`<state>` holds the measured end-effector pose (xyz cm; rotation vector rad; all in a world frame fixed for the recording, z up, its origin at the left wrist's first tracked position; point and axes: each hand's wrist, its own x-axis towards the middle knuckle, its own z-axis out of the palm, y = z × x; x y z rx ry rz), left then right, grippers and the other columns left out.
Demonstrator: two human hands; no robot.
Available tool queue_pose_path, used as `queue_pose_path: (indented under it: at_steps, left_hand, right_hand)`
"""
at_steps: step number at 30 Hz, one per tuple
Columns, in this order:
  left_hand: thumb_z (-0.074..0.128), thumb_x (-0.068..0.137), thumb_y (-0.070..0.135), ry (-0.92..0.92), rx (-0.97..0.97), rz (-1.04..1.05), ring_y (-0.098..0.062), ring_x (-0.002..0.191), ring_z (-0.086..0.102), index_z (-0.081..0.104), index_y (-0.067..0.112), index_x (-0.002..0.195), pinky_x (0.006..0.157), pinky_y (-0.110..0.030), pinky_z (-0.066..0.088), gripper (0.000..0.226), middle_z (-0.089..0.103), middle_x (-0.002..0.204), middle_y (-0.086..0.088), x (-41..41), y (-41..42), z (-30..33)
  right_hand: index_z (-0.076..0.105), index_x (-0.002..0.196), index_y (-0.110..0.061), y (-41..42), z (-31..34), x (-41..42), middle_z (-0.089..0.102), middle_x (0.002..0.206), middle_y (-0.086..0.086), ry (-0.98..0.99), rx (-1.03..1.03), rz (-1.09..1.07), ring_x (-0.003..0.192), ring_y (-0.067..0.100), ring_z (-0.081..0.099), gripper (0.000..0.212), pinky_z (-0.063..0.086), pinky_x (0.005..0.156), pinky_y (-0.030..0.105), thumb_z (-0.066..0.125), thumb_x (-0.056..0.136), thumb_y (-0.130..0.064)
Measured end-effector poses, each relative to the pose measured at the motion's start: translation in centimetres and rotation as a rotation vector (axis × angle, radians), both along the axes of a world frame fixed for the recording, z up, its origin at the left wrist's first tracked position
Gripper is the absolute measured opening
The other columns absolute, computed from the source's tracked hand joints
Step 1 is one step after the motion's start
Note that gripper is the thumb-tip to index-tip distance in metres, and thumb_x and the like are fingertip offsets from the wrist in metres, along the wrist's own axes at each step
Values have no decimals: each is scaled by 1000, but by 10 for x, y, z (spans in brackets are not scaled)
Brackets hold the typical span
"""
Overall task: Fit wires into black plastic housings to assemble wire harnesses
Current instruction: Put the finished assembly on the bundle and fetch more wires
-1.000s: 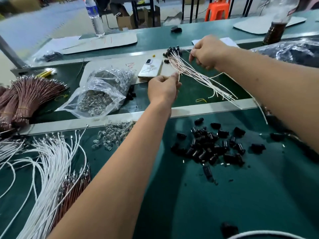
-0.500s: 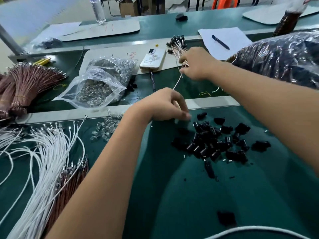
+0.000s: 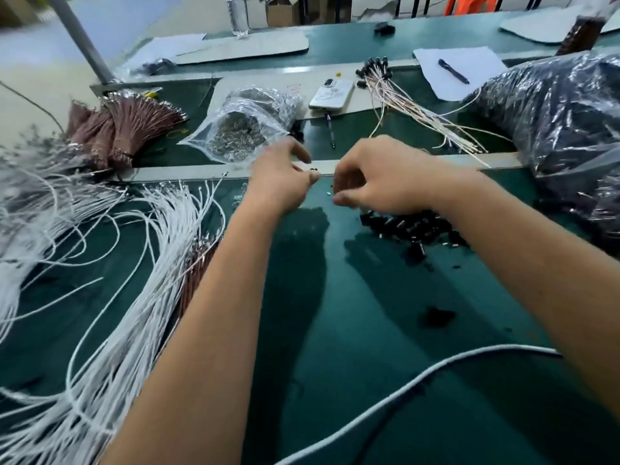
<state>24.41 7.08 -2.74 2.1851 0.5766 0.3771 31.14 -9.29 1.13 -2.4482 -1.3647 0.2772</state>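
Loose black housings (image 3: 412, 226) lie heaped on the green mat, partly under my right forearm. My left hand (image 3: 281, 177) hovers left of the heap, and its thumb and forefinger seem to pinch a small dark piece, likely a housing. My right hand (image 3: 379, 176) hangs over the heap's near-left edge with curled, blurred fingers; what they hold is hidden. White wires (image 3: 134, 263) fan across the left side, over some brown wires (image 3: 198, 260). A bundle of finished harnesses (image 3: 402, 99) lies behind my hands.
A clear bag of small metal parts (image 3: 241, 129) and a phone (image 3: 332, 94) lie beyond the metal strip (image 3: 188, 171). Tied brown wire bundles (image 3: 127, 129) lie at far left and a big dark plastic bag (image 3: 553, 112) at right. One stray housing (image 3: 436, 317) and a white cable (image 3: 402, 391) are nearer me.
My right hand let go of the finished harness bundle and came back over the housing heap. My left hand drew away from the heap toward the left.
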Motion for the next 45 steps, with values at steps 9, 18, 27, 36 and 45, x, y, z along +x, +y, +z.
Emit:
queue_pose_path:
  at_steps: [9, 18, 27, 36, 45]
  left_hand:
    - [75, 77, 16, -260, -132, 565, -34, 85, 70, 74, 18, 86, 85, -47, 58, 9, 73, 82, -7, -92, 76, -14]
    - [75, 78, 11, -369, -325, 613, -22, 73, 62, 67, 22, 74, 73, -34, 49, 14, 70, 80, -9, -96, 78, -10]
    - [78, 78, 12, -414, -367, 603, -22, 66, 60, 66, 22, 74, 67, -31, 47, 16, 67, 73, -4, -88, 74, -6]
    - [75, 88, 8, -484, -613, 464, -16, 55, 66, 58, 13, 84, 53, -25, 50, 18, 69, 71, -8, -67, 27, -1]
    - [68, 96, 29, -388, -814, 131, -11, 45, 45, 52, 12, 87, 43, -19, 35, 26, 52, 58, 1, -31, -57, -29]
  right_hand:
    - [71, 74, -5, 88, -37, -93, 66, 52, 4, 48, -108, 131, 45, 5, 63, 46, 55, 64, 29, 68, 98, -44]
    - [50, 66, -10, 118, -29, -141, 53, 57, 6, 106, -194, 43, 52, 16, 50, 23, 33, 32, 24, 58, 88, -9]
    - [47, 61, -11, 107, -28, -140, 51, 56, 4, 142, -189, 52, 50, 15, 47, 40, 34, 43, 24, 61, 95, -25]
    - [50, 81, -10, 39, -24, -71, 67, 61, 8, 911, 394, -289, 42, 11, 53, 20, 39, 36, 18, 47, 98, -1]
    - [71, 100, -9, -51, -47, -34, 75, 84, 4, 792, 1201, -480, 73, 16, 74, 15, 56, 58, 21, 66, 95, 4]
